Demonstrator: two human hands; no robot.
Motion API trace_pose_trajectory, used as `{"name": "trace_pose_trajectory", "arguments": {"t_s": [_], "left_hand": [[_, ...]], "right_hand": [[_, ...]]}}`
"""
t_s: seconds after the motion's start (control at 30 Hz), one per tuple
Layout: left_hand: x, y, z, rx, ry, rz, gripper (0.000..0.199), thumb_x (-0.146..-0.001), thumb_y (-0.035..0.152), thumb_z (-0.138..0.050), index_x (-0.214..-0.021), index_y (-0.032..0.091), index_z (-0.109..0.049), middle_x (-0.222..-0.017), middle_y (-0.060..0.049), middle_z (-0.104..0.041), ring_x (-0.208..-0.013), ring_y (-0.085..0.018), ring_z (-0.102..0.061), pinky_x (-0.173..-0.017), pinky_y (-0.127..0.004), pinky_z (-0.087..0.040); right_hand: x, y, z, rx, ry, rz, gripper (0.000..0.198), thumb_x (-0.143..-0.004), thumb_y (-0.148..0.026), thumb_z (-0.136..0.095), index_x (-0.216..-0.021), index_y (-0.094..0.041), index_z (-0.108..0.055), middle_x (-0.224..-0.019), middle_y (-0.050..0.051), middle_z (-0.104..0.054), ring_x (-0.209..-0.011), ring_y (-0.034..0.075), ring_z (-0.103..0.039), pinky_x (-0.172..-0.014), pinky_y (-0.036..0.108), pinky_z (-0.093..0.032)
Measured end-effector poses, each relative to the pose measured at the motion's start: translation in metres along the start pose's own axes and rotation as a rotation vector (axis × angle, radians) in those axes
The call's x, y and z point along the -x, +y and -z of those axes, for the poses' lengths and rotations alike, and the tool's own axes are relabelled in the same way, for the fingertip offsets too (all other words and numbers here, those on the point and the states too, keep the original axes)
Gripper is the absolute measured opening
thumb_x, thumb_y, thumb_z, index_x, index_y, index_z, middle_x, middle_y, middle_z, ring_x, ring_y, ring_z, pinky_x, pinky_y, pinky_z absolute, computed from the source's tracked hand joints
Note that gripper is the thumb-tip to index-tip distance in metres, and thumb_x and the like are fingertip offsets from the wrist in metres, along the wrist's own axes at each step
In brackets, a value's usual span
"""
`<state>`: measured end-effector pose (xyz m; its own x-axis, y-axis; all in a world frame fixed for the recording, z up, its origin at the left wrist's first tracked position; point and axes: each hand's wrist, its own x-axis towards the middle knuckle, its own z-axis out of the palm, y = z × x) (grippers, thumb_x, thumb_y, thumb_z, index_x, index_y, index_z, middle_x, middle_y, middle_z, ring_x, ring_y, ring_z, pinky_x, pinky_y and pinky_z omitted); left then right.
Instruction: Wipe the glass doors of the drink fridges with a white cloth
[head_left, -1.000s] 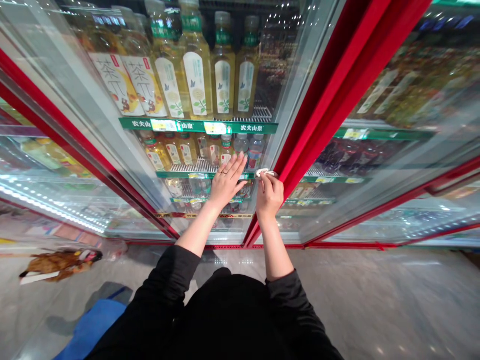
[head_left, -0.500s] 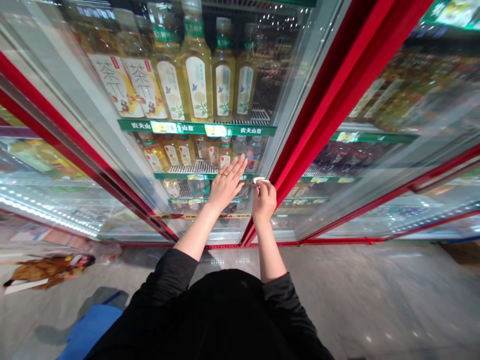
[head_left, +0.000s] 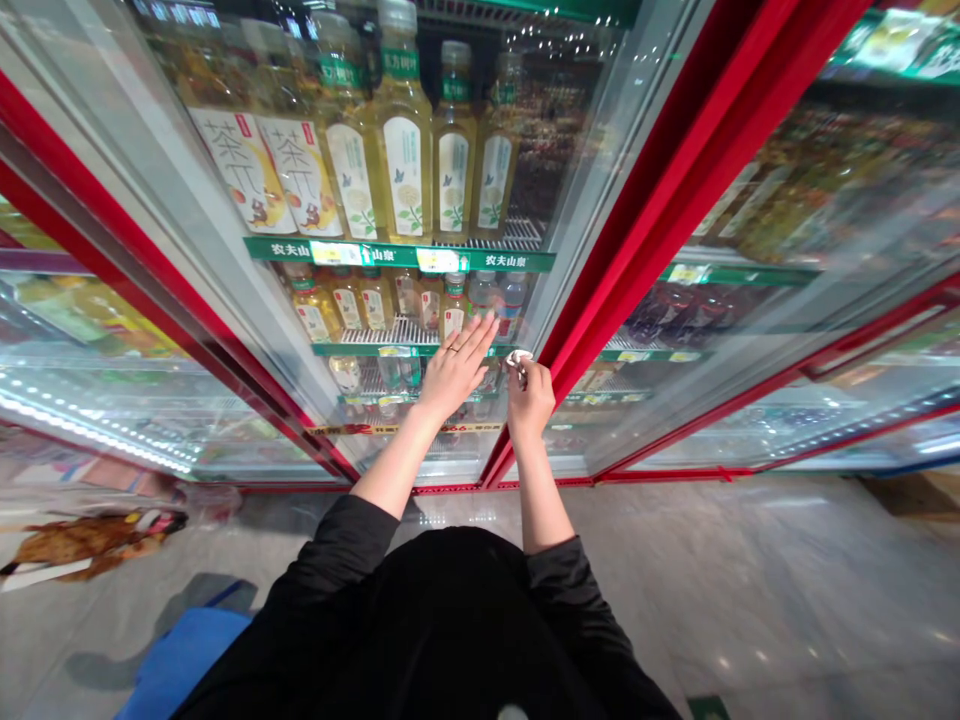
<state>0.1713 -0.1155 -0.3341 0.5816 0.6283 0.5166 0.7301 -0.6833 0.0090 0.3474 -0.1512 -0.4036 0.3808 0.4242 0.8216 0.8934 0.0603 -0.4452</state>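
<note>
The person's right hand [head_left: 531,400] pinches a crumpled white wad of thin, soft material [head_left: 519,358] between thumb and fingers, up against the clear glass door [head_left: 559,195] of a drinks cooler. The wad is near the door's right edge, just beside the upright red frame [head_left: 675,190]. The left hand [head_left: 454,378] lies flat on the glass to the left, fingers straight and close together, thumb apart, a thin ring [head_left: 453,348] on one finger. Black sleeves [head_left: 337,545] end partway up both forearms.

Behind the glass, above the hands, tall clear bottles of yellow drink with white labels [head_left: 407,180] stand along the front edge of a wire shelf, which bears a green strip [head_left: 401,257]. Smaller bottles [head_left: 375,300] stand on the shelf below. On the grey, shiny floor [head_left: 750,590], a blue object [head_left: 180,655] shows at the lower left.
</note>
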Motion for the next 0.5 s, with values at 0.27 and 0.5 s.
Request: {"name": "trace_pose_trajectory", "arguments": {"t_s": [0.27, 0.5], "left_hand": [[0.009, -0.003, 0.009, 0.017, 0.022, 0.055, 0.080, -0.112, 0.029, -0.052, -0.184, 0.021, -0.018, -0.188, -0.005, -0.022, -0.177, -0.018, -0.014, -0.147, -0.037, -0.014], [0.024, -0.012, 0.004, 0.003, 0.001, 0.084, 0.080, -0.111, 0.030, -0.057, -0.183, 0.020, -0.024, -0.188, -0.008, -0.023, -0.177, -0.022, -0.016, -0.147, -0.040, -0.016]], "right_hand": [[0.004, 0.013, 0.000, 0.037, 0.010, -0.082, 0.032, -0.112, -0.038, -0.051, -0.110, -0.025, -0.079, -0.096, 0.011, -0.077, -0.086, 0.027, -0.075, -0.070, 0.036, -0.061], [0.013, -0.005, -0.010, -0.050, -0.089, -0.072, 0.027, -0.111, -0.036, -0.054, -0.110, -0.026, -0.079, -0.100, 0.009, -0.076, -0.087, 0.024, -0.074, -0.082, 0.035, -0.064]]}}
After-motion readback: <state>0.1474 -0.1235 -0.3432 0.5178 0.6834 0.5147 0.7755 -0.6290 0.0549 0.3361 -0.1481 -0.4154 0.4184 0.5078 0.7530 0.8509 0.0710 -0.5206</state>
